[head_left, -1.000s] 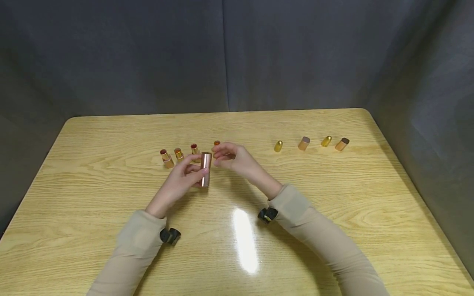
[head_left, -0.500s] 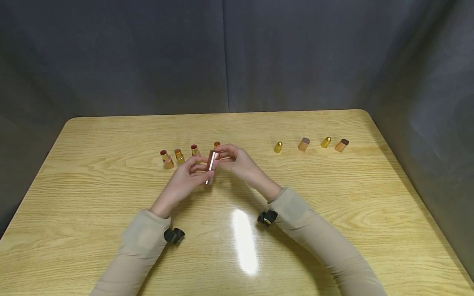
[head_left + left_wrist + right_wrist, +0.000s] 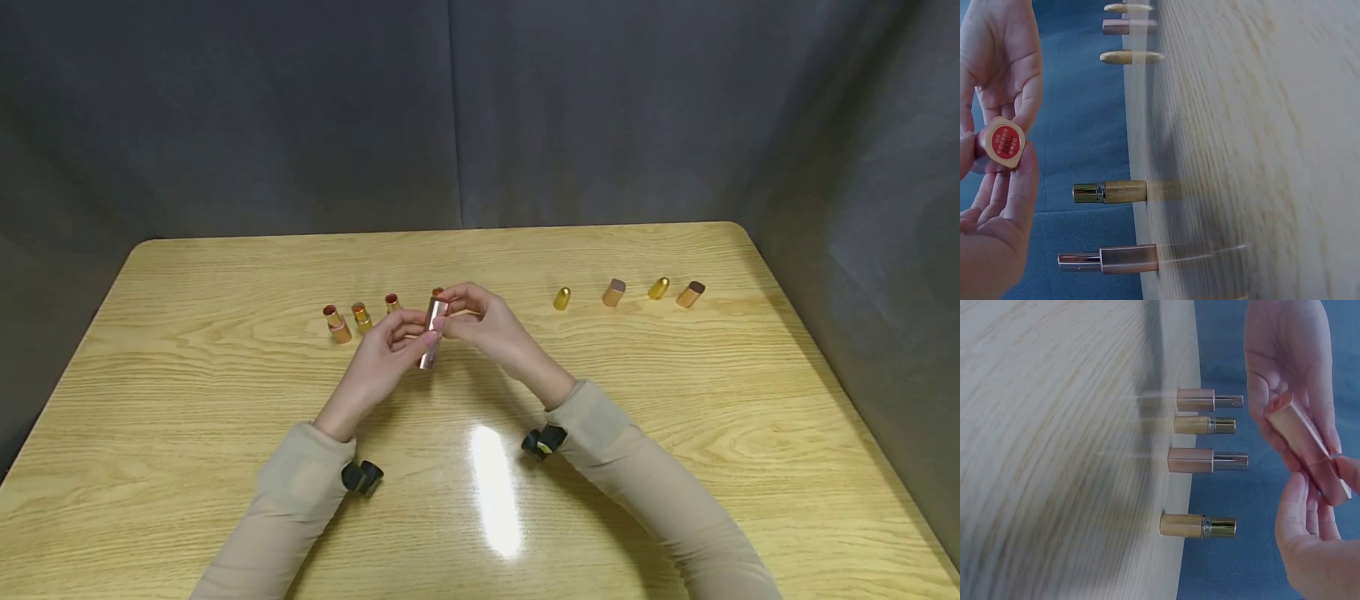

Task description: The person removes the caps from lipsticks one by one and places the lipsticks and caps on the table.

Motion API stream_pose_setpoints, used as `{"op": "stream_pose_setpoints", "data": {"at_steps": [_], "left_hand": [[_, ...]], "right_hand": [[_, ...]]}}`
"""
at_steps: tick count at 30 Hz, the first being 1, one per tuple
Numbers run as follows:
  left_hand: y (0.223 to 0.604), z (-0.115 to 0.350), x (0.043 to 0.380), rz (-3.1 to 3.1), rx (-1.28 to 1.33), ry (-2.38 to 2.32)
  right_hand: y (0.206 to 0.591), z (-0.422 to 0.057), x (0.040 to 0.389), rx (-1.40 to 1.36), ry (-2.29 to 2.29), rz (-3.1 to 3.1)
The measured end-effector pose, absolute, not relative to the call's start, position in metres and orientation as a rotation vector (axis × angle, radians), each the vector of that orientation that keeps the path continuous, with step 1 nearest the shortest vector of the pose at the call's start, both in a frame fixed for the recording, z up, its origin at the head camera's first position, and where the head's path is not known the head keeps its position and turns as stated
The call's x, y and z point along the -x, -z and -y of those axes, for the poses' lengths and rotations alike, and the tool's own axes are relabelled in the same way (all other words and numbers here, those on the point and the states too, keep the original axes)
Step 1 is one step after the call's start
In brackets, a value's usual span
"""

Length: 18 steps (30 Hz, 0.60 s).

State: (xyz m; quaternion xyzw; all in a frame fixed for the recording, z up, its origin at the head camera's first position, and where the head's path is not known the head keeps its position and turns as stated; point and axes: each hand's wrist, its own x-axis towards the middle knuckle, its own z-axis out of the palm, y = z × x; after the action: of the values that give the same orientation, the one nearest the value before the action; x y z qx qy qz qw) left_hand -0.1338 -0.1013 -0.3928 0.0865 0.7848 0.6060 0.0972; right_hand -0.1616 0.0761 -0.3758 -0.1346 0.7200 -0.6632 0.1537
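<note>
A capped rose-gold lipstick (image 3: 435,332) is held upright, slightly tilted, above the table between both hands. My left hand (image 3: 382,354) pinches its lower part with thumb and fingers. My right hand (image 3: 483,329) pinches its upper part. The left wrist view shows the lipstick's base (image 3: 1005,145) with a red label. In the right wrist view the lipstick (image 3: 1307,450) lies across the fingers of both hands. Just behind stand several uncapped lipsticks in a row: a pink one (image 3: 337,325), a gold one (image 3: 362,317), another pink one (image 3: 392,302) and a gold one (image 3: 1197,525).
To the right on the wooden table (image 3: 637,375) stands a row of loose caps: a bullet-shaped gold cap (image 3: 562,298), a rose-gold cap (image 3: 613,292), another gold cap (image 3: 659,288) and another rose-gold cap (image 3: 691,294). A dark curtain (image 3: 300,125) hangs behind.
My left hand has brought the lipstick rightward to my right hand, which now pinches its upper part. The lipstick has tilted a little to the right. The row and caps have not moved.
</note>
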Motion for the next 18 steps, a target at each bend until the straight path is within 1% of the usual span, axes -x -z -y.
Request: {"op": "stream_pose_setpoints", "data": {"at_steps": [18], "left_hand": [[0.3900,0.1041,0.1304,-2.328,-0.325,-1.752]], "right_hand": [[0.3749,-0.0822,0.1654,0.363,1.934,-2.042]]}}
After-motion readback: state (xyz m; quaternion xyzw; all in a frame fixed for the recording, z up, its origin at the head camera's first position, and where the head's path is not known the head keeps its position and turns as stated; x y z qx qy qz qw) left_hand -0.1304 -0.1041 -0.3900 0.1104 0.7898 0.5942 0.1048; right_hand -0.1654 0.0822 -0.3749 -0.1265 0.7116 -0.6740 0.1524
